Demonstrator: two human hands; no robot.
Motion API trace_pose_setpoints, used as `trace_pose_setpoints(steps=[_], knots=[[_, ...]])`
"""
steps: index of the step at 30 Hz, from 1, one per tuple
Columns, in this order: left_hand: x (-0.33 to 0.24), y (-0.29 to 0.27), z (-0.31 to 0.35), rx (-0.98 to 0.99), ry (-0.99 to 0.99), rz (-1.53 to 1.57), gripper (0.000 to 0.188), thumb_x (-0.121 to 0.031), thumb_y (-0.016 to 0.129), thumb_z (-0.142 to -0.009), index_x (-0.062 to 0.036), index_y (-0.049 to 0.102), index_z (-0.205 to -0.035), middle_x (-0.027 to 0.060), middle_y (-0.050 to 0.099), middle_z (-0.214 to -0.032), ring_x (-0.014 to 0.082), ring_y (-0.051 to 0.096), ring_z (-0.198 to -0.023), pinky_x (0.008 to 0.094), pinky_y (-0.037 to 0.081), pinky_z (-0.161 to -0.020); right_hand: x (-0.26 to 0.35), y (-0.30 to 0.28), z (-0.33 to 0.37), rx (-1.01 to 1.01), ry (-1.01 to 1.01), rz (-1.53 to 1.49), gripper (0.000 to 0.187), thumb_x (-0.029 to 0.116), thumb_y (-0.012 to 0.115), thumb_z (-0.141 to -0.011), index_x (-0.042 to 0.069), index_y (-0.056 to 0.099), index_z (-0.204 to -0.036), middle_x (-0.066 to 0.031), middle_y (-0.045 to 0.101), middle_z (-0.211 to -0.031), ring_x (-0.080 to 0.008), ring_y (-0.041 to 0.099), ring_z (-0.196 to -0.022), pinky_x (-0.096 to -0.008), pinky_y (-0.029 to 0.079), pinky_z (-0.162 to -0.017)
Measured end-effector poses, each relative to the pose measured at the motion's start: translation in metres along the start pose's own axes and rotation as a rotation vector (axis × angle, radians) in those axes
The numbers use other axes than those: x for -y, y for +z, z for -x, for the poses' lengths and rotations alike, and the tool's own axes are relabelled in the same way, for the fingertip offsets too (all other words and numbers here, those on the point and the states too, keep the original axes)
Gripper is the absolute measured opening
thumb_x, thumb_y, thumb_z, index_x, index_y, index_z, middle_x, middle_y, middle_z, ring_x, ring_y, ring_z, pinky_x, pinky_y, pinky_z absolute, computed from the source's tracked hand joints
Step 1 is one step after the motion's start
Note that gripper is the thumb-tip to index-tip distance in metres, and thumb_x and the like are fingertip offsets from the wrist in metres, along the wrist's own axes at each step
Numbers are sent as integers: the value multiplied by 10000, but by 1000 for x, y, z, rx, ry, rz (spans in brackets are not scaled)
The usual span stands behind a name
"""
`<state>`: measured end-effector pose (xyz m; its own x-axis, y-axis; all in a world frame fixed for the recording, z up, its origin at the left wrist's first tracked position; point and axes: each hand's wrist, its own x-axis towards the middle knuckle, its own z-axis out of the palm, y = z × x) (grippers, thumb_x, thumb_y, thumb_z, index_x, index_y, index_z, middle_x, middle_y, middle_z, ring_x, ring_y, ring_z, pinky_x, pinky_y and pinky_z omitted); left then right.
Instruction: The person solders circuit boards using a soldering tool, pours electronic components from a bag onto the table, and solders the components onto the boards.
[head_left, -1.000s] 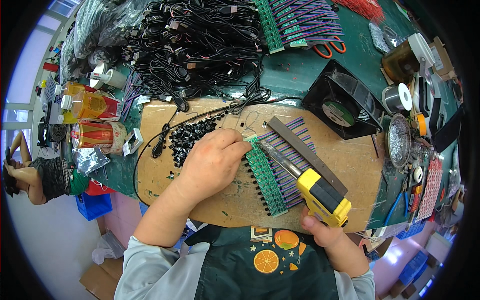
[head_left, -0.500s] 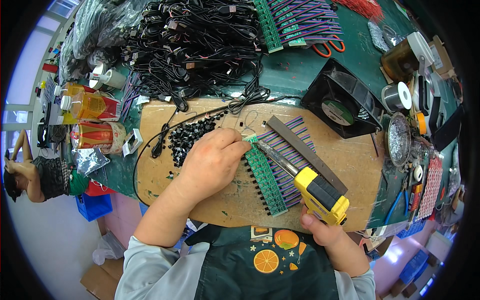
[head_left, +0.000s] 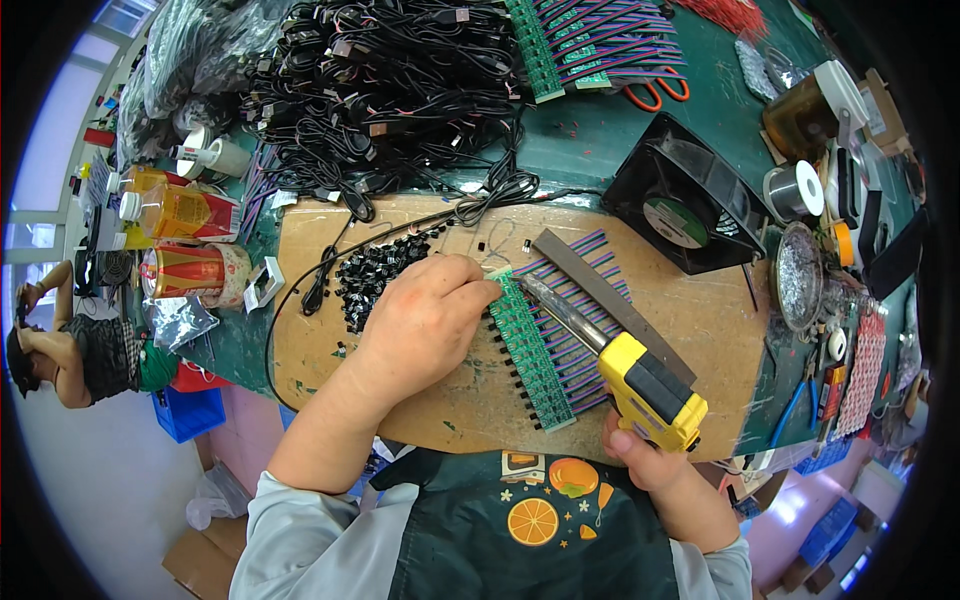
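My right hand [head_left: 643,462] grips a yellow and black soldering gun [head_left: 655,392] by its handle. Its metal tip points up and left, over the top end of a green circuit board strip [head_left: 536,362]. At that same end, my left hand [head_left: 425,312] is closed in a pinch against the board's left edge; whatever its fingertips hold is hidden. Small black parts line the left edge of the strip. Striped ribbon wires [head_left: 590,388] run off its right side, under a dark flat bar [head_left: 612,305]. A heap of small black components [head_left: 378,278] lies beside my left hand.
The brown work board [head_left: 690,425] is crossed at the left by a black cable [head_left: 330,262]. Behind it are a large tangle of black cables [head_left: 390,100] and more wired circuit boards [head_left: 535,55]. A black fan [head_left: 690,200] and a solder spool [head_left: 793,192] stand right. Another person [head_left: 95,345] is far left.
The soldering gun has shifted slightly right and down, its tip drawing a little away from my left fingertips. My left hand stays at the board's top end.
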<state>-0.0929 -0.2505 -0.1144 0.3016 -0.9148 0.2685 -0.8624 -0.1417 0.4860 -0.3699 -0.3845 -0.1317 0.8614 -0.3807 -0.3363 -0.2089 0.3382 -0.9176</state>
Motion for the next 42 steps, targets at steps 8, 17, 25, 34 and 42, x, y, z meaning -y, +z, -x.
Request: trace_pose_setpoints(steps=[8, 17, 25, 34, 42], knots=[[-2, -2, -2, 4, 16, -39, 178, 3, 659, -737, -58, 674, -904, 67, 631, -896, 275, 619, -808, 374, 497, -722, -1, 4, -4, 1, 2, 22, 568, 152, 703, -831, -35, 449, -1304, -74, 557, -749, -133, 505, -597, -260, 415, -538], [-1, -2, -2, 8, 33, -45, 183, -2, 661, -736, -61, 677, -908, 57, 631, -894, 266, 611, -805, 371, 478, -723, 2, 7, -7, 4, -8, 5, 555, 155, 701, -832, -33, 456, -1293, -77, 557, -754, -137, 509, -607, -262, 420, -548], [-2, -6, -4, 31, 41, -92, 178, -21, 681, -730, -70, 686, -901, 40, 642, -895, 246, 603, -806, 366, 438, -701, 3, 9, -9, -6, -36, -11, 550, 158, 703, -832, -35, 463, -1287, -78, 561, -760, -136, 517, -614, -261, 425, -552], [-2, -2, -1, -4, 15, -96, 193, -30, 706, -739, -56, 703, -931, 48, 651, -882, 247, 606, -805, 363, 457, -729, 9, 11, -11, -2, 19, -7, 505, 133, 684, -827, -22, 483, -1263, -75, 568, -773, -130, 527, -620, -254, 430, -557], [-4, -1, -1, -10, 16, -106, 195, -26, 703, -742, -46, 701, -936, 60, 642, -888, 255, 602, -802, 364, 470, -735, 13, 12, -13, -24, 7, -49, 280, -1, 673, -829, 18, 602, -1099, -6, 594, -773, -86, 549, -672, -261, 452, -598]])
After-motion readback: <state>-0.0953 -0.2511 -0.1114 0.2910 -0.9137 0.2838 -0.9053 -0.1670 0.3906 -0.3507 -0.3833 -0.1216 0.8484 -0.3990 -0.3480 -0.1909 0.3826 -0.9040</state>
